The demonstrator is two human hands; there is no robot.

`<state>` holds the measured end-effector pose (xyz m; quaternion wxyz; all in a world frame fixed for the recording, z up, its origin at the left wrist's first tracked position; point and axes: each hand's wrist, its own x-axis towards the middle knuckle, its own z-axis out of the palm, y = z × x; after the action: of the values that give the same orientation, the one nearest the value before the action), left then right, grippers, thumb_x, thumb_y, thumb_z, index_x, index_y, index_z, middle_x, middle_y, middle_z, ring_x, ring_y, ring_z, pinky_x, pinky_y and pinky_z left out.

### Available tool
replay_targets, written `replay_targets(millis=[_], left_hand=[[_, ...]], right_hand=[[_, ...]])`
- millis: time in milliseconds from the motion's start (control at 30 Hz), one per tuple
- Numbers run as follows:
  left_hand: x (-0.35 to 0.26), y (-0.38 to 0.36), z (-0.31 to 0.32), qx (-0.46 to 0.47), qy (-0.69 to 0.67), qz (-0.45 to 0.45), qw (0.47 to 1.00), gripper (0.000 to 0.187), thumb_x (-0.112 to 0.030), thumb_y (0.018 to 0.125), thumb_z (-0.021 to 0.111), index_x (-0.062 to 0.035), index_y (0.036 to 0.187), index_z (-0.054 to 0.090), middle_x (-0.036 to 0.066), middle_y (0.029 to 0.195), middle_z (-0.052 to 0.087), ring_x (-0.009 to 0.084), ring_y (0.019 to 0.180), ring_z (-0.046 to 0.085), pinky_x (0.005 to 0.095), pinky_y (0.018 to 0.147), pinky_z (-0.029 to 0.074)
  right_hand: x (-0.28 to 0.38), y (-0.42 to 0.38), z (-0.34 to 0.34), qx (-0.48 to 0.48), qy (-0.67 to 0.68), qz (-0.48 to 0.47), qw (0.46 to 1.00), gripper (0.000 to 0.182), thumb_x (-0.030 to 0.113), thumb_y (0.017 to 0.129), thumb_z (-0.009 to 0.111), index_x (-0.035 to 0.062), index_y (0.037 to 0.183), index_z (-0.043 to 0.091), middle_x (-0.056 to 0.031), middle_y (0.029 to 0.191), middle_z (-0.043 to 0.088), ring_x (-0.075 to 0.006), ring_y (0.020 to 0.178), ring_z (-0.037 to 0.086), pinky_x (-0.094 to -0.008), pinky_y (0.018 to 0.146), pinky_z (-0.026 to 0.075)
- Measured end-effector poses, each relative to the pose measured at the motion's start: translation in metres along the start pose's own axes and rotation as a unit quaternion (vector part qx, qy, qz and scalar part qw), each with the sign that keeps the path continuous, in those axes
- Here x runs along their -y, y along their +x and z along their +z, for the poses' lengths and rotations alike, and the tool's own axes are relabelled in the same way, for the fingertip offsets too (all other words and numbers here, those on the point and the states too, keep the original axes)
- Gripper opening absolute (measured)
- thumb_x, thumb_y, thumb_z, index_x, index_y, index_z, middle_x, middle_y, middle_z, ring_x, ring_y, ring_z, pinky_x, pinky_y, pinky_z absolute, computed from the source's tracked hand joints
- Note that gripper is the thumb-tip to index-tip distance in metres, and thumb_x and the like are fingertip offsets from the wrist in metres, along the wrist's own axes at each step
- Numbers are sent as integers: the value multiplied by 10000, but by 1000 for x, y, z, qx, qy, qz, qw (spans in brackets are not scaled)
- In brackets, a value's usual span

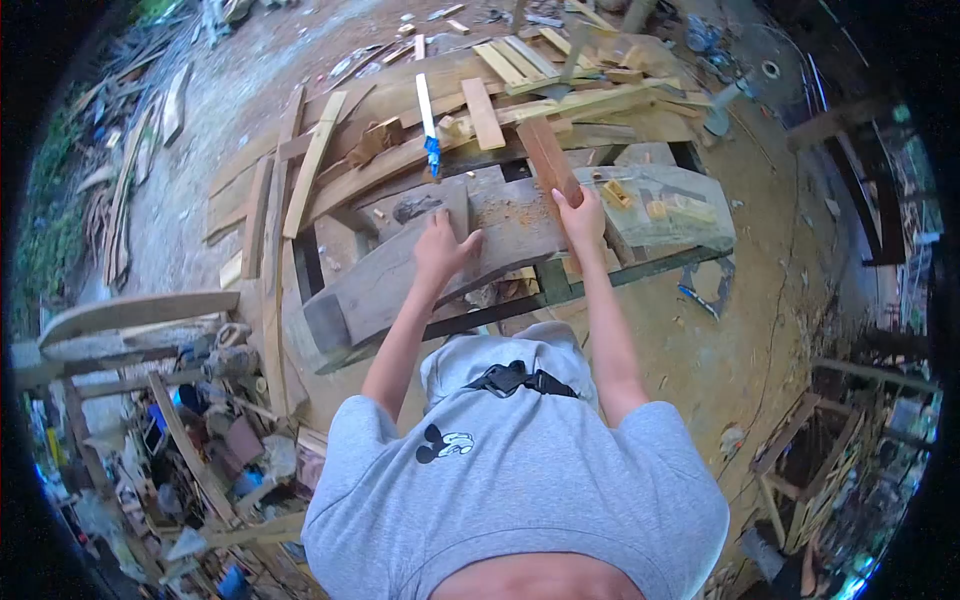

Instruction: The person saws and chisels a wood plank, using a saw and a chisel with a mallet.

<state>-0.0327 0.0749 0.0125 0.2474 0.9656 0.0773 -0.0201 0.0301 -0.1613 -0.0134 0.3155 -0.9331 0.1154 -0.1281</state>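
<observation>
My right hand (582, 218) is closed round the near part of a reddish-brown board (548, 158), which slants away from me over the workbench. Spread fingers of my left hand (443, 247) rest on the grey, weathered bench plank (385, 290), beside a short grey wood piece (458, 212). Sawdust (515, 212) lies on the plank between my two hands. Beyond my left hand is a saw-like tool with a blue handle (432, 155) and a long pale blade. A small yellowish wood block (616, 194) sits right of my right hand.
Pale planks (483, 115) and long strips lie across the far side of the bench. A blue-handled tool (698, 299) is on the ground at the right. Wooden frames stand lower right (808, 455) and lower left, where clutter is piled.
</observation>
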Motion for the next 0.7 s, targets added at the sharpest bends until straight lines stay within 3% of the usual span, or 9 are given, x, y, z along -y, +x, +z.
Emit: replay_targets(millis=[67, 133, 267, 300, 333, 400, 533, 633, 700], left_hand=[[5, 8, 5, 21, 13, 19, 1000, 621, -403, 678, 620, -10, 1096, 384, 191, 1047, 481, 354, 872, 539, 415, 703, 453], [9, 11, 3, 33, 20, 21, 999, 572, -346, 662, 623, 15, 1058, 427, 205, 1033, 489, 363, 868, 541, 421, 697, 460], [57, 12, -4, 76, -12, 27, 997, 523, -297, 667, 633, 35, 1036, 469, 171, 995, 530, 285, 822, 573, 373, 671, 473], [70, 8, -11, 159, -168, -34, 972, 486, -271, 690, 622, 34, 1041, 484, 141, 980, 544, 234, 810, 568, 345, 659, 473], [79, 3, -19, 236, -318, -95, 913, 449, -244, 713, 612, 34, 1047, 499, 111, 965, 559, 182, 799, 563, 316, 646, 473], [91, -16, -40, 256, -411, -153, 861, 426, -211, 753, 602, 12, 1097, 489, 67, 975, 556, 117, 811, 532, 277, 637, 461], [108, -44, -64, 194, -484, -200, 829, 383, -216, 771, 597, -10, 1080, 501, 59, 969, 559, 130, 839, 531, 284, 654, 458], [117, -46, -60, 150, -470, -215, 843, 397, -241, 767, 608, -19, 1076, 497, 53, 969, 556, 123, 850, 526, 276, 662, 454], [120, -41, -58, 180, -460, -220, 841, 389, -239, 769, 603, -35, 1081, 492, 51, 968, 556, 125, 852, 525, 277, 664, 451]], right_hand=[[-9, -4, -13, -23, 34, 2, 999, 448, 405, 671, 638, 19, 886, 565, -144, 899, 552, -317, 857, 528, -399, 741, 422], [-1, -8, -44, -121, 54, -46, 990, 430, 370, 682, 652, 8, 905, 585, -157, 830, 571, -293, 797, 553, -355, 691, 431], [-22, 4, -94, -89, -14, 30, 995, 443, 383, 678, 640, 16, 917, 574, -154, 849, 559, -306, 840, 535, -375, 737, 426], [-38, 11, -98, -108, -41, 32, 993, 439, 386, 677, 638, 25, 920, 578, -151, 850, 558, -306, 844, 536, -371, 734, 428], [-49, 15, -105, -113, -81, 60, 989, 436, 393, 677, 634, 45, 935, 576, -136, 878, 556, -303, 853, 537, -385, 746, 422], [-70, 25, -114, -121, -155, 108, 974, 447, 410, 677, 627, 84, 977, 566, -105, 943, 545, -290, 886, 534, -421, 773, 403], [-110, 40, -115, -118, -234, 159, 952, 501, 436, 673, 620, 122, 1054, 538, -59, 1024, 521, -270, 947, 516, -470, 806, 369], [-126, 52, -102, -159, -236, 166, 944, 511, 442, 678, 616, 107, 1056, 539, -78, 1037, 522, -277, 970, 504, -457, 806, 378], [-125, 64, -96, -154, -228, 203, 940, 466, 426, 665, 642, 106, 999, 586, -119, 984, 559, -277, 913, 539, -406, 761, 425]])
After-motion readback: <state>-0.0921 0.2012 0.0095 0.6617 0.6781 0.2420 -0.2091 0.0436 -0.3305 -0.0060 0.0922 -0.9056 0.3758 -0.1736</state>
